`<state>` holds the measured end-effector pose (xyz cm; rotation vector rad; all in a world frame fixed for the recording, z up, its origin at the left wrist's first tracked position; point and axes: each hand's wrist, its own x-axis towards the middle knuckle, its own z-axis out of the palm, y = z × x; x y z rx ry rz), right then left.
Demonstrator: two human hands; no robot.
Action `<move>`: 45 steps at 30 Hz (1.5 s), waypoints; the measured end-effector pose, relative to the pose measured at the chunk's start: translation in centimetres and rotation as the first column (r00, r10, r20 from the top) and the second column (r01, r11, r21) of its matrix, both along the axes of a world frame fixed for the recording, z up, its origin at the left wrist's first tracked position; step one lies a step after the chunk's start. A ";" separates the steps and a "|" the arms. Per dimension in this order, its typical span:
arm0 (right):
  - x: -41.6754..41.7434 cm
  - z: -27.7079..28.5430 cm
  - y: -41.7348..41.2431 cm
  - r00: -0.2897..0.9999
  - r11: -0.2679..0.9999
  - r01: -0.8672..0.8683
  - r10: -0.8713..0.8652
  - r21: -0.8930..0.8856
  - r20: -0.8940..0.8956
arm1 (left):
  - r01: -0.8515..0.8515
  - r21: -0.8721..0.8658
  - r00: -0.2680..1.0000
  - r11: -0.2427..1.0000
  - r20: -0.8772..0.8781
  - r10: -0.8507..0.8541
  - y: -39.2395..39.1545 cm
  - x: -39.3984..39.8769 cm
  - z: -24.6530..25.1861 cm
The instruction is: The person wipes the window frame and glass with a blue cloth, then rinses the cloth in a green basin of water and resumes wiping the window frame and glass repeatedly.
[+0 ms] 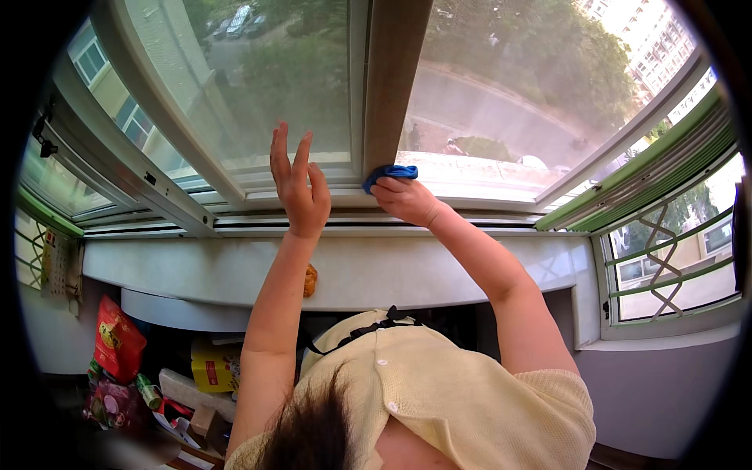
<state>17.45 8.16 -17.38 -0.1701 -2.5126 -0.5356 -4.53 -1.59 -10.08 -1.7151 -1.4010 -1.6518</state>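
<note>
A bunched blue cloth (pixel 395 174) is gripped in my right hand (pixel 406 197). It presses against the lower end of the upright window frame (pixel 386 88), close to the corner of the right pane. My left hand (pixel 302 197) is raised in front of the left window pane (pixel 282 76), fingers apart and holding nothing; whether it touches the glass I cannot tell. Both forearms reach over the pale windowsill (pixel 194 258). Below the hands run the sliding-window tracks (pixel 352 228). An orange-brown object (pixel 310 281) sits on the sill, partly hidden behind my left forearm.
At the right stands a green folded blind or shutter (pixel 658 170), near a side window with a lattice grille (pixel 664 252). Lower left, a red bag (pixel 117 341), a yellow package (pixel 214 364) and several boxes lie below sill level. Another sliding sash frame (pixel 129 158) is at the left.
</note>
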 end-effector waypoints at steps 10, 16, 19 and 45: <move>-3.5 15.5 0.9 0.827 0.982 0.085 0.025 0.168 -0.562 | -0.005 -0.012 1.000 1.000 -0.013 0.005 0.1 0.3 -0.6; 0.0 7.8 1.0 0.996 0.984 -0.056 0.068 0.171 -0.064 | 0.007 -0.075 0.995 0.997 -0.098 -0.015 -0.1 1.0 -1.3; -2.3 20.1 0.5 0.933 0.975 -0.030 0.107 0.221 -0.343 | 0.012 -0.019 0.996 1.000 -0.091 -0.013 0.2 1.5 0.6; -0.8 28.9 1.9 0.976 0.879 -0.215 0.181 0.426 0.121 | 0.183 0.151 0.954 0.971 -0.266 -0.138 2.4 1.6 9.2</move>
